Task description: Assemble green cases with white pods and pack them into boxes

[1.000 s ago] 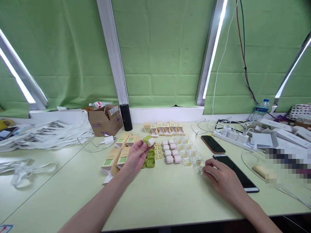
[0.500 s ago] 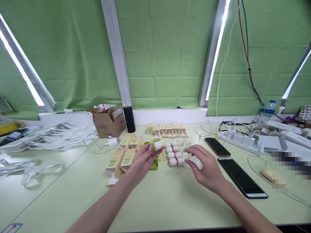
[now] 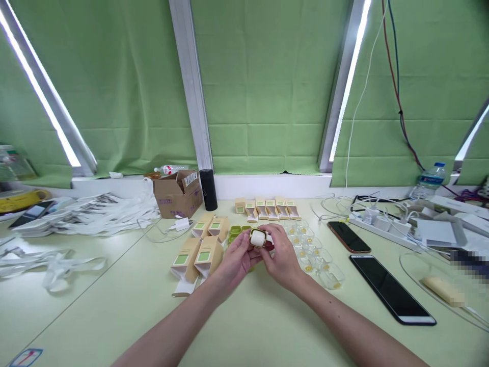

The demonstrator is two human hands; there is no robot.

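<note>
A small white rounded case point(image 3: 258, 238) in an olive-green cover is held up between my two hands above the table. My left hand point(image 3: 236, 259) grips it from the left and below with closed fingers. My right hand point(image 3: 283, 259) closes on its right side, thumb low and fingers behind; a pale sliver shows at those fingers, too small to name. Olive-green covers point(image 3: 235, 231) lie just behind my left hand. Clear plastic shells point(image 3: 305, 240) with yellowish spots stand in rows to the right. My hands hide the table spot where pale cases stood.
Open kraft boxes point(image 3: 209, 255) with green labels stand left of my hands, and smaller ones point(image 3: 270, 206) line the back. Two phones point(image 3: 391, 288) and a power strip point(image 3: 376, 224) lie right. A brown carton point(image 3: 179, 196) and black cylinder point(image 3: 208, 189) stand back left.
My right hand has moved left from beside the clear shells to the white case and closed on it. My left hand has turned the case so its white face points towards me.
</note>
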